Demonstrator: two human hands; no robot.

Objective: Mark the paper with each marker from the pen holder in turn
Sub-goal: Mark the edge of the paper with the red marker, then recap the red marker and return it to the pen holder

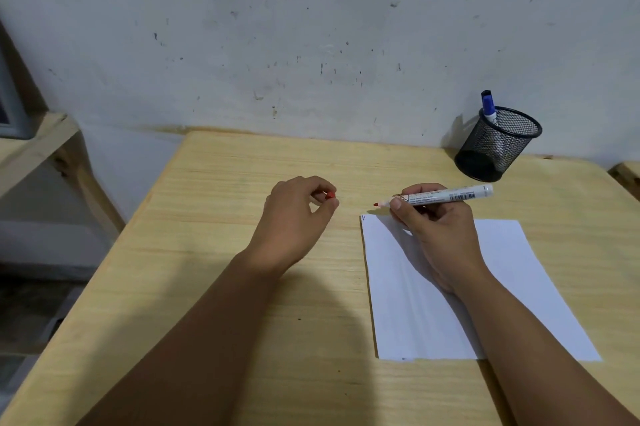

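At the far left of the frame you see part of a wooden shelf beside the light wooden table. Left of the centre, your left hand is curled above the table, and its thumb and fingertips pinch a small red cap; only the end of the cap is visible. To the right of it, your right hand grasps the red marker with thumb and fingers closed around the white barrel. The marker lies almost level, its bare red tip points to the left and sits just above the upper left corner of the paper. Near that corner there is a small dark mark on the sheet. The paper lies flat on the table in the right half of the frame, under your right forearm. In the upper right, a black mesh pen holder stands near the wall, and one blue marker stands upright inside it.
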